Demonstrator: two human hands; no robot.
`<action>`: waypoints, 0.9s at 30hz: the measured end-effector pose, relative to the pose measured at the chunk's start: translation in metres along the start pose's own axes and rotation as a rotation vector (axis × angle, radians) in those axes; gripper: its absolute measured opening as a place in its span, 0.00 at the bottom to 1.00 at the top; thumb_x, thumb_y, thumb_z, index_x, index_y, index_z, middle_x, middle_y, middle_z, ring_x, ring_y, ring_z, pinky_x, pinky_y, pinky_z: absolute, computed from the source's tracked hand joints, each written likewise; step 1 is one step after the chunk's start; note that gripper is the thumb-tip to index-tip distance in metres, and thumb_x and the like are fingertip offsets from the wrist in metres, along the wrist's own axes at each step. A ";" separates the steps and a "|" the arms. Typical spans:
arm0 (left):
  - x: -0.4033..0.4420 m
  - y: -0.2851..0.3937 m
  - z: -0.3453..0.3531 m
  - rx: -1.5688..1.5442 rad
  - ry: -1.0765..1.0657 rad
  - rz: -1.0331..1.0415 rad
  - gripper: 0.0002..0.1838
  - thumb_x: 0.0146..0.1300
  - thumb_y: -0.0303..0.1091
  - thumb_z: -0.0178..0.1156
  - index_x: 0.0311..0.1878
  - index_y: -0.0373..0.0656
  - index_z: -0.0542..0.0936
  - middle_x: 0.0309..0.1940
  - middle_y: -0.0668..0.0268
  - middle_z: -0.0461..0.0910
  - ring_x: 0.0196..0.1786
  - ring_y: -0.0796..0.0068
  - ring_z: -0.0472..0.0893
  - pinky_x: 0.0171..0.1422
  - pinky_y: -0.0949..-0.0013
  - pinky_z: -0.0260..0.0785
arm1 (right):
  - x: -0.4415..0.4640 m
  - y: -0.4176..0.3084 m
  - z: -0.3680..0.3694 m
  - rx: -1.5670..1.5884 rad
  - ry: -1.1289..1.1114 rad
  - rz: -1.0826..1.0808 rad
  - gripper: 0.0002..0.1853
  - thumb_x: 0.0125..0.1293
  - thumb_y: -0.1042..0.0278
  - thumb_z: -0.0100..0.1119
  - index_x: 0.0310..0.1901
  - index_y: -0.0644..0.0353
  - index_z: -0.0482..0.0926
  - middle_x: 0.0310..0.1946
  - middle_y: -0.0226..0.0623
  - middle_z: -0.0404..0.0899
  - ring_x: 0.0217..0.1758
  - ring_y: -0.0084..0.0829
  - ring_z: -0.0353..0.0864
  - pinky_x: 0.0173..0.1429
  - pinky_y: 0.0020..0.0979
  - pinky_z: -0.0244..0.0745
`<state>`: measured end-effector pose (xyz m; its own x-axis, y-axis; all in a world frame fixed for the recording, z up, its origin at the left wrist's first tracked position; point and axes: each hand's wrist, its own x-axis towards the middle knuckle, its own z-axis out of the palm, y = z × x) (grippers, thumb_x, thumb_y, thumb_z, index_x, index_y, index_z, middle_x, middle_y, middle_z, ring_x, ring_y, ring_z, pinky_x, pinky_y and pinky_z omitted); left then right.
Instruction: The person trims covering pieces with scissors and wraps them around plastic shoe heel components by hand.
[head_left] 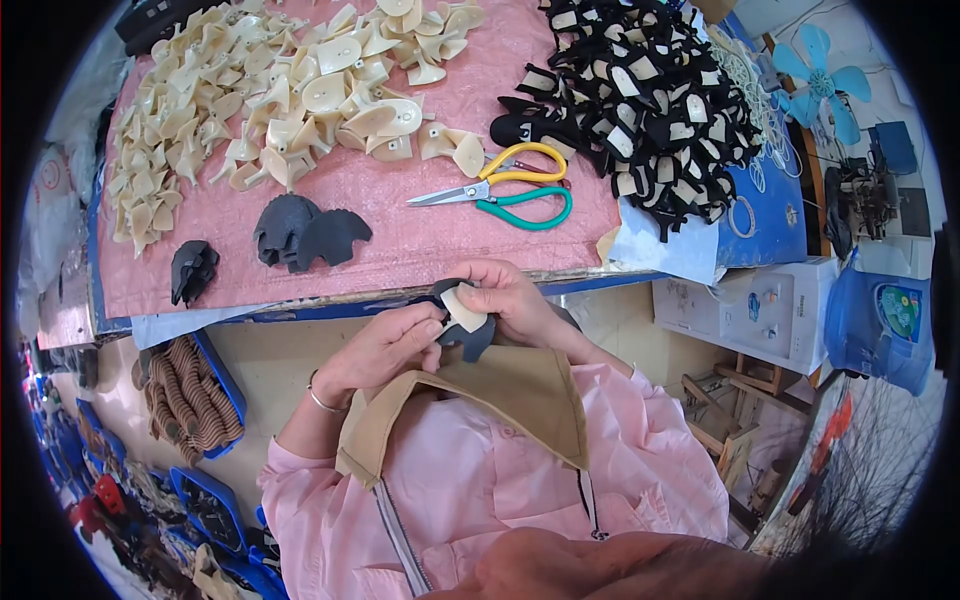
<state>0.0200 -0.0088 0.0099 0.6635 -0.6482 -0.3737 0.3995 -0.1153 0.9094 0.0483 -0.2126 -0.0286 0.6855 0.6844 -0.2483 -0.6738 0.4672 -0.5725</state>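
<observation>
My left hand [385, 345] and my right hand [510, 300] meet in front of my chest, just below the table's near edge. Between them is a cream shoe heel [461, 311], with a dark cover piece [474, 341] wrapped partly around it. Fingers of both hands pinch the heel and cover, hiding part of them. On the table ahead lie a stack of dark cover pieces [283, 230], one flat piece [336, 238] beside it, and a smaller bundle of dark pieces [193, 270]. Scissors [497, 189] with yellow and green handles rest slightly open beyond my hands.
Bare cream heels [330, 90] are heaped at the table's back left; black-covered heels [630, 110] are piled at the right. Pink sheeting [420, 245] covers the tabletop. A white box [745, 315] and blue water jug [880, 325] stand right. Blue crates [225, 390] sit on the left floor.
</observation>
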 end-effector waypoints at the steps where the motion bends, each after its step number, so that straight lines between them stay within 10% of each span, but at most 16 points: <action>1: -0.001 0.000 0.001 -0.020 -0.006 0.057 0.16 0.72 0.41 0.41 0.41 0.37 0.71 0.21 0.69 0.72 0.26 0.82 0.71 0.34 0.76 0.65 | 0.000 0.000 -0.001 -0.004 -0.029 0.034 0.14 0.63 0.67 0.56 0.48 0.66 0.73 0.37 0.33 0.79 0.37 0.21 0.79 0.42 0.23 0.75; 11: -0.004 0.007 -0.008 -0.011 0.057 0.124 0.17 0.72 0.40 0.41 0.42 0.34 0.71 0.22 0.67 0.73 0.26 0.80 0.72 0.35 0.75 0.67 | 0.003 -0.003 -0.005 -0.064 -0.074 0.111 0.21 0.62 0.58 0.60 0.49 0.66 0.72 0.40 0.33 0.78 0.41 0.20 0.77 0.46 0.23 0.73; 15: -0.004 0.005 -0.014 -0.224 0.167 0.120 0.18 0.72 0.41 0.41 0.42 0.33 0.71 0.21 0.66 0.74 0.25 0.78 0.73 0.35 0.74 0.67 | 0.002 -0.020 -0.006 -0.594 0.088 -0.356 0.21 0.57 0.67 0.64 0.51 0.62 0.73 0.36 0.32 0.76 0.38 0.24 0.74 0.46 0.26 0.71; 17: -0.003 0.003 -0.013 -0.341 0.222 0.104 0.19 0.72 0.43 0.41 0.43 0.33 0.72 0.20 0.65 0.74 0.26 0.75 0.75 0.36 0.72 0.68 | -0.006 -0.032 0.006 -1.387 0.171 -0.895 0.25 0.48 0.74 0.67 0.50 0.61 0.74 0.37 0.37 0.76 0.41 0.34 0.75 0.48 0.30 0.70; 23: 0.009 0.001 0.002 -0.359 0.106 0.212 0.20 0.72 0.44 0.39 0.42 0.34 0.71 0.18 0.65 0.75 0.26 0.74 0.76 0.39 0.70 0.68 | 0.004 -0.007 0.008 -1.352 0.167 -1.183 0.18 0.48 0.77 0.65 0.43 0.61 0.76 0.36 0.41 0.76 0.35 0.38 0.78 0.38 0.32 0.74; 27: 0.014 -0.007 0.010 0.240 0.513 0.526 0.24 0.61 0.37 0.58 0.56 0.34 0.67 0.46 0.57 0.75 0.50 0.68 0.75 0.55 0.66 0.67 | 0.001 0.004 0.010 -0.991 0.325 -0.970 0.13 0.54 0.74 0.65 0.42 0.62 0.77 0.38 0.41 0.77 0.34 0.28 0.79 0.37 0.27 0.74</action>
<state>0.0200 -0.0252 0.0001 0.9616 -0.2394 0.1339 -0.1587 -0.0874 0.9835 0.0432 -0.2045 -0.0230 0.8794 0.1047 0.4645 0.4672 -0.0024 -0.8841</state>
